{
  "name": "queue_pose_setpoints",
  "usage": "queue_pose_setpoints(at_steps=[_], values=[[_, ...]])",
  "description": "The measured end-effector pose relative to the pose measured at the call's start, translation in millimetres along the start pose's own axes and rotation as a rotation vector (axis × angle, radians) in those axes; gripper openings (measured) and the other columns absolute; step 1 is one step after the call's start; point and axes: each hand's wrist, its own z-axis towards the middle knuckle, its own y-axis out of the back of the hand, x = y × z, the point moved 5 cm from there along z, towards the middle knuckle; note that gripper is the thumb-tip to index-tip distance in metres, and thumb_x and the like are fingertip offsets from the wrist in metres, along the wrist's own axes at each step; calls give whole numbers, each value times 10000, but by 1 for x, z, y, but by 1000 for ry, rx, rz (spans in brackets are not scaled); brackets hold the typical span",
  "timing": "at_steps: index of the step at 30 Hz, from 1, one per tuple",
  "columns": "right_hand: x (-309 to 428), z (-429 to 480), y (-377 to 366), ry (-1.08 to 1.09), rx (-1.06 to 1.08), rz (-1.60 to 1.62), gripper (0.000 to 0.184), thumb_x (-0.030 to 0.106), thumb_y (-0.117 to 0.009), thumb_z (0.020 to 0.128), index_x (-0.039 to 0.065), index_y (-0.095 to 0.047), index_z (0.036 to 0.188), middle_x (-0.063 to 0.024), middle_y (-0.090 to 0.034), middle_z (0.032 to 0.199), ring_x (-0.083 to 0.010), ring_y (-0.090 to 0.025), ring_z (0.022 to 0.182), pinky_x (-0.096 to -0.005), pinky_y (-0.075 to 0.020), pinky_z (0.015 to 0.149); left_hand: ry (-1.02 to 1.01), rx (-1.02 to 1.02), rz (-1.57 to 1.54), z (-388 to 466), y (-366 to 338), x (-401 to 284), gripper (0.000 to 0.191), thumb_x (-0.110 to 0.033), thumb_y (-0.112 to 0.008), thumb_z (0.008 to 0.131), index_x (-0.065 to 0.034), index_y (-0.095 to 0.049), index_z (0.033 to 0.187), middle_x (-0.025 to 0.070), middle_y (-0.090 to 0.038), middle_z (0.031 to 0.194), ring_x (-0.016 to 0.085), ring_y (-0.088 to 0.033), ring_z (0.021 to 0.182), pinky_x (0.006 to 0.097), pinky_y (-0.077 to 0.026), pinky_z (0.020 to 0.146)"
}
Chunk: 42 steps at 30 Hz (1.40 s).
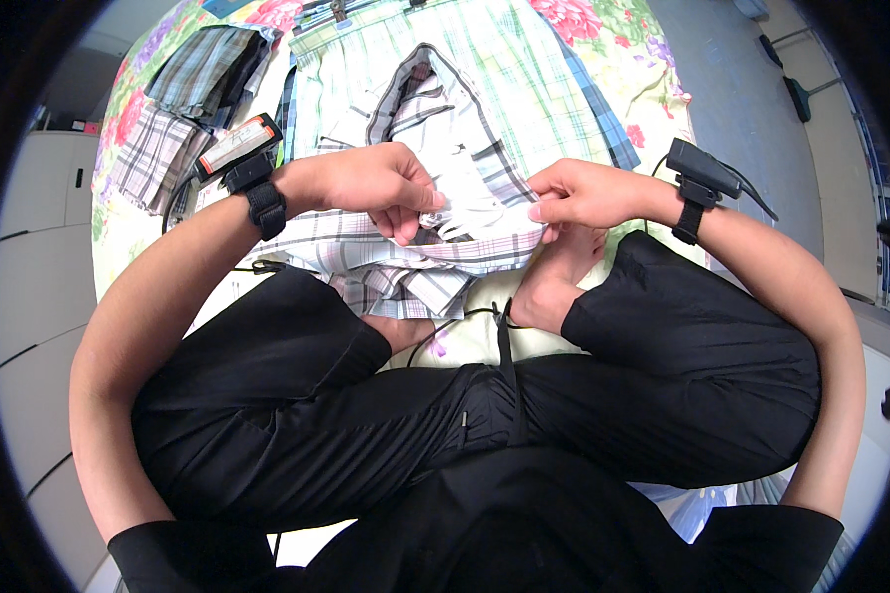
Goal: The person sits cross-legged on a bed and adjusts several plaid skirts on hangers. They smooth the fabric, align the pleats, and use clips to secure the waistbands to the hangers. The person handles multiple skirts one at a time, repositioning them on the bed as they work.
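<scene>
A white, grey and pink plaid garment [482, 252] lies bunched in front of my crossed legs, with its wide opening facing up and its white inner side showing. My right hand [575, 196] pinches the garment's edge between thumb and fingers at the right. Over the opening, my left hand [397, 189] has its fingers curled on the white inner fabric; the exact bit held is partly hidden. Beneath the garment's far part lies a pale green and yellow plaid garment [534, 89], spread flat, with clips at its far edge.
Folded plaid garments [200, 74] are piled at the far left, with a pinkish plaid one [152, 156] nearer. They rest on a flowered bed cover [660, 81]. Black cables [452, 326] run by my feet. White drawers [41, 282] stand left; a broom [797, 100] stands right.
</scene>
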Motion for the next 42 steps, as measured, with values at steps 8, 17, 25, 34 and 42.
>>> queue_pose_setpoints(at_steps=[8,17,25,34,42], values=[[-2,-1,1,-17,4,-35,243,174,-531,1006,7,-557,831,-21,-670,789,-106,-714,804,-275,-524,678,-10,14,16,0,-1,3,395,-348,-552,1041,-43,-656,813,45,-716,741,98,-670,662,232,-541,645],[-4,0,-1,5,1,-18,255,169,-536,1009,8,-543,812,-31,-669,789,-116,-715,796,-283,-535,690,-8,22,12,1,-1,6,385,-352,-534,1049,-39,-654,860,28,-705,751,91,-660,688,229,-532,661],[1,-2,-1,1,-13,-31,257,169,-537,1010,3,-544,814,-38,-669,788,-122,-717,798,-284,-541,698,-41,50,-2,2,-4,12,368,-359,-481,1070,-75,-610,873,-5,-674,769,82,-636,731,234,-510,688],[8,-5,-2,-17,-12,-60,259,171,-537,1006,1,-545,811,-41,-670,791,-116,-714,803,-282,-543,691,-25,57,-22,2,-3,15,356,-352,-456,1080,-93,-604,886,-20,-669,782,79,-630,757,235,-498,710],[10,-5,-3,9,-12,-71,247,163,-525,1005,-15,-574,841,-45,-676,804,-117,-709,809,-284,-551,699,-36,67,-38,2,-3,17,362,-355,-459,1078,-97,-605,871,-23,-664,765,78,-625,750,232,-490,703]])
